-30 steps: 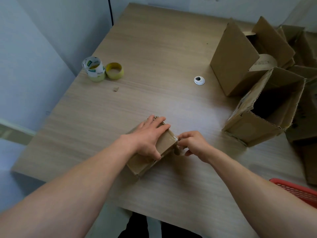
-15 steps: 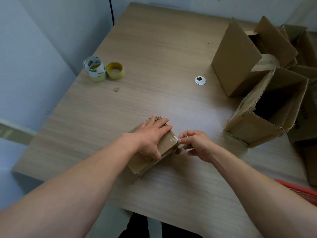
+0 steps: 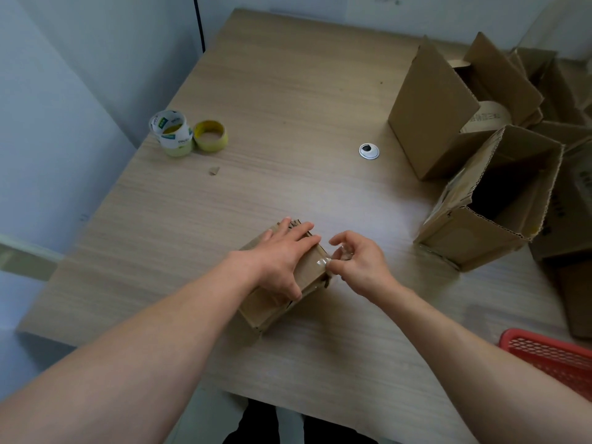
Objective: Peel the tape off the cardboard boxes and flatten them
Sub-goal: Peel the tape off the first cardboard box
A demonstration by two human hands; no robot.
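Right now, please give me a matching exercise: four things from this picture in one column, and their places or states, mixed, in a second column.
1 small box
2 clear tape strip
3 yellow tape roll
4 red basket

a pinched by the right hand
b near the table's left edge
c pressed under the left hand
d bottom right of the view

Pairs: 1-c, 2-a, 3-b, 4-d.

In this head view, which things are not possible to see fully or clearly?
All in the head view:
1. small box: its top is mostly covered by the left hand.
2. tape strip: clear and tiny; the right hand pinching it hides its length.
3. red basket: cut off by the right edge.
4. open box: its inside is too dark.
5. tape roll: its print is too small to read.
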